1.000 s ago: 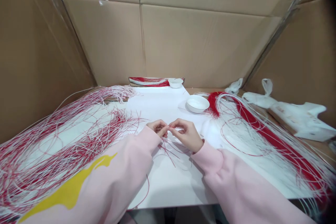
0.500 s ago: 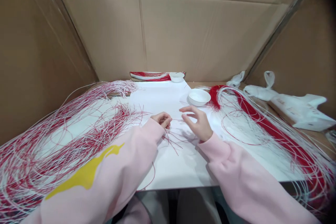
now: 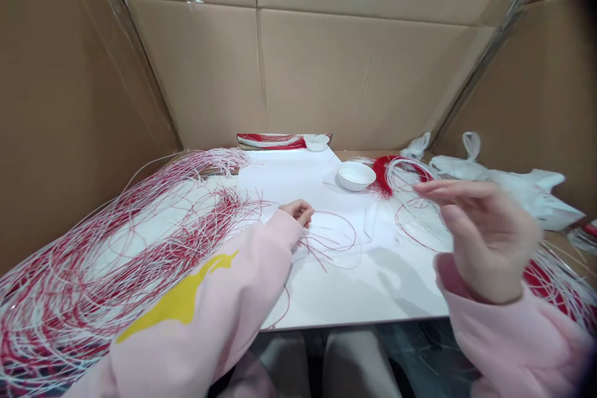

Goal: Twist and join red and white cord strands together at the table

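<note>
My left hand (image 3: 297, 213) is closed in a pinch above the middle of the white tabletop (image 3: 345, 308). Out of its fingertips runs a thin red cord (image 3: 355, 233), which curves in a loop to the right, with a few loose ends below it. A fainter white strand lies close to that loop. Off to the right, my right hand (image 3: 489, 239) is raised over the table edge, smeared by motion. Its thumb stands apart from its fingers, and nothing shows between them. Behind it is the bundle of red and white cords (image 3: 385, 174).
Large bundles of red and white cords (image 3: 153, 267) cover the left side. A white bowl (image 3: 356, 176) stands toward the back, with a smaller bowl (image 3: 317, 142) behind it. White plastic bags (image 3: 527, 193) lie at the right. Cardboard walls (image 3: 373, 74) enclose the table.
My right hand has moved away from the left hand, far to the right and closer to the camera. A red loop now shows beside my left hand, which keeps its pinch.
</note>
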The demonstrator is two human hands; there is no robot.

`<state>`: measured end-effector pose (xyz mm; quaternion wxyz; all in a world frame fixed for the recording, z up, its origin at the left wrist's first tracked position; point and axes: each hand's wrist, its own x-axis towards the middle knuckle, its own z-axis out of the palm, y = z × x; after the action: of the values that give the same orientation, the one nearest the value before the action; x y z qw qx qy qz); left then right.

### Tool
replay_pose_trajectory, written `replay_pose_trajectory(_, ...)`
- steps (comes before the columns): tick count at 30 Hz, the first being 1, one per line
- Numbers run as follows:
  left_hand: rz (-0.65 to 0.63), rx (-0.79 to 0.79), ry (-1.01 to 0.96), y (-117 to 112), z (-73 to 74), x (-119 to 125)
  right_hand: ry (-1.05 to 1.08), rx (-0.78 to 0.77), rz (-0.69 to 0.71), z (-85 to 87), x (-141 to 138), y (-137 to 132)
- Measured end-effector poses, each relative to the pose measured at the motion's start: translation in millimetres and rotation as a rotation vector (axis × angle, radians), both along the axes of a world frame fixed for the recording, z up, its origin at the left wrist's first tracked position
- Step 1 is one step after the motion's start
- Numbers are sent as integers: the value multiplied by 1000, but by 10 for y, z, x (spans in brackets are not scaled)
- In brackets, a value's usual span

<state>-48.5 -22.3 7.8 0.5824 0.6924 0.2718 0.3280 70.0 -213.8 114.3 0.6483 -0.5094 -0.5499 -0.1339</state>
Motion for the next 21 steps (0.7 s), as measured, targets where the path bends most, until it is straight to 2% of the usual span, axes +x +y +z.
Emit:
replay_pose_trajectory(2,-6,23,8,17,-30,7,-50,17,-47,54,-25,-25)
replay_pose_trajectory(4,-24,64,19,30,-57,11,-154,-157,-64,-26,-31,25)
replay_pose_trajectory(6,-27,107,39,39,-74,12,-279,-393,-59,-218,-8,160)
replay_pose_trajectory(9,-11,149,70,44,-79,12,-326,-596,-18,-573,66,462)
replay_pose_trajectory(11,-26,164,78,44,-78,12,-294,-643,-33,-758,110,664)
replay_pose_trajectory(13,-50,178,84,46,-80,14,-257,-686,12,-865,128,822)
replay_pose_trajectory(16,-58,200,104,57,-94,17,-267,-745,55,-913,109,952)
replay_pose_trajectory(21,-33,257,155,90,-131,20,-350,-765,43,-922,58,985)
